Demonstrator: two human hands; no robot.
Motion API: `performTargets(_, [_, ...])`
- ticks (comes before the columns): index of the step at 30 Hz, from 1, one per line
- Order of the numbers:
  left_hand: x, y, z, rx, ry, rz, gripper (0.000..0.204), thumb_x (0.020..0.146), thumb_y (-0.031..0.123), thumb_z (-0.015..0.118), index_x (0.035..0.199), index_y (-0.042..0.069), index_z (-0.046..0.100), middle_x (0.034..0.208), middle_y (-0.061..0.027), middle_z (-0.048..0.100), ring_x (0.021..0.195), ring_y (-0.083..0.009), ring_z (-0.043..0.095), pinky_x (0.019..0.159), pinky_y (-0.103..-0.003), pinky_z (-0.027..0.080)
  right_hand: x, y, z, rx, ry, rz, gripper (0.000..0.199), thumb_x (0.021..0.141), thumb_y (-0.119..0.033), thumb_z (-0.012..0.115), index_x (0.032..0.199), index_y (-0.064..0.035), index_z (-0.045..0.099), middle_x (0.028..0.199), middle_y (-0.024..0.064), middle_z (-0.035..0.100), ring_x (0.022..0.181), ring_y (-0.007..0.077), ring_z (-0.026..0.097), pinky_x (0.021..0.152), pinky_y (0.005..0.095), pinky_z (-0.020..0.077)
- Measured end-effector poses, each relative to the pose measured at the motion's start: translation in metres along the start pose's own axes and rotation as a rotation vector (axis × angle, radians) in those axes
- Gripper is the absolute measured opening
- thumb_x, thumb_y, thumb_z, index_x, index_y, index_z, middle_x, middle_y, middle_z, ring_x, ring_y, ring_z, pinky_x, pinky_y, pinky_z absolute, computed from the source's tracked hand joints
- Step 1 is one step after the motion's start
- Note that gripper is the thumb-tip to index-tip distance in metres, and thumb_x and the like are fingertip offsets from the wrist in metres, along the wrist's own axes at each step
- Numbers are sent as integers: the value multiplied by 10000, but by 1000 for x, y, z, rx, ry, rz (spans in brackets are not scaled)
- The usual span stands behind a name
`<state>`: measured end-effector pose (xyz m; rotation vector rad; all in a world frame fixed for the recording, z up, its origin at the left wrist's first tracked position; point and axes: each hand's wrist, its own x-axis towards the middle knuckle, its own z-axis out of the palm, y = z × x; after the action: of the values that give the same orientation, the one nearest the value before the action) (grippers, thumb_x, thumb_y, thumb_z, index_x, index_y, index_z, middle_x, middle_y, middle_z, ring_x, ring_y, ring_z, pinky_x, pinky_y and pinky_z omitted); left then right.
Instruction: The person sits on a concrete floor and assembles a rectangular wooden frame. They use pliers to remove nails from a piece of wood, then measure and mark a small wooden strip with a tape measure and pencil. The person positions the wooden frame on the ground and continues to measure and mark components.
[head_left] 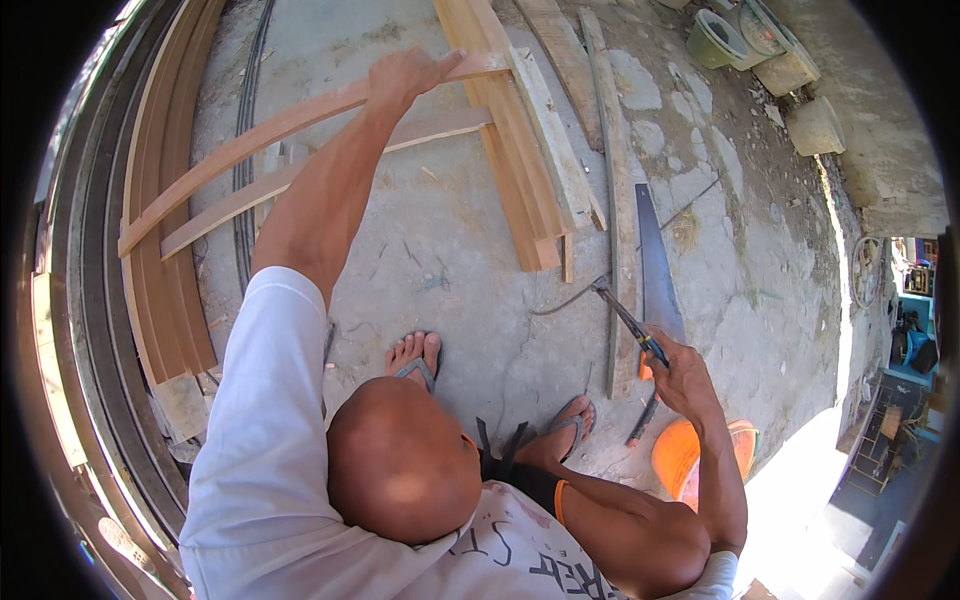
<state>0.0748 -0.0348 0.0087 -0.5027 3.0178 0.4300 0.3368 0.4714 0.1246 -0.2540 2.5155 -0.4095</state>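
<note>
My left hand (pixel 400 78) reaches far ahead and is closed over the upper of two narrow wooden strips (pixel 270 135); its thumb side points right. The lower wooden strip (pixel 440 128) runs roughly alongside, toward me. Both strips span from the long boards (pixel 160 240) at left to the stacked planks (pixel 515 160) at centre right. My right hand (pixel 682 375) is wrapped round the dark handle of a hammer (pixel 630 325), its head pointing up and left. Just beyond that hand lies a handsaw (pixel 655 255), blade away from me, its orange handle partly hidden.
An orange bucket (pixel 678 455) stands by my right forearm. A long narrow board (pixel 615 200) lies left of the saw. Another dark tool (pixel 643 422) rests on the concrete near my sandalled foot (pixel 570 430). Buckets (pixel 715 40) stand at the far right, and dark rails (pixel 95 250) line the left.
</note>
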Motion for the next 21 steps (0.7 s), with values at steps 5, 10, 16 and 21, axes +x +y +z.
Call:
performTargets(5, [9,1,5,40,13,-11,941,913,890,429,995,41,825,976,-211,795,955,-395,764,793,-481,580,10,7,-8,26,8,-1,465,988,-47,603,1446,-128,620,901,237,714,812,414,717,778,478,546])
performTargets(10, [-2,-2,16,25,101,23,923,917,885,438,829,50,821,815,-209,778,806,-398,770,681,-483,574,29,-3,-24,-116,97,-17,579,948,-28,624,1497,-208,582,1041,202,718,956,417,703,847,502,578])
performTargets(16, [8,-16,31,64,232,107,925,916,884,451,706,50,791,702,-203,742,700,-365,756,593,-455,559,43,-48,-54,-688,321,-107,756,858,56,662,1529,-279,566,1231,149,655,1086,324,667,819,444,605])
performTargets(21, [9,-13,40,23,216,103,838,953,844,455,698,106,761,653,-103,710,602,-266,707,523,-407,516,50,-80,-81,-952,284,-167,834,833,107,623,1558,-296,540,1408,194,528,1297,406,516,1040,518,454])
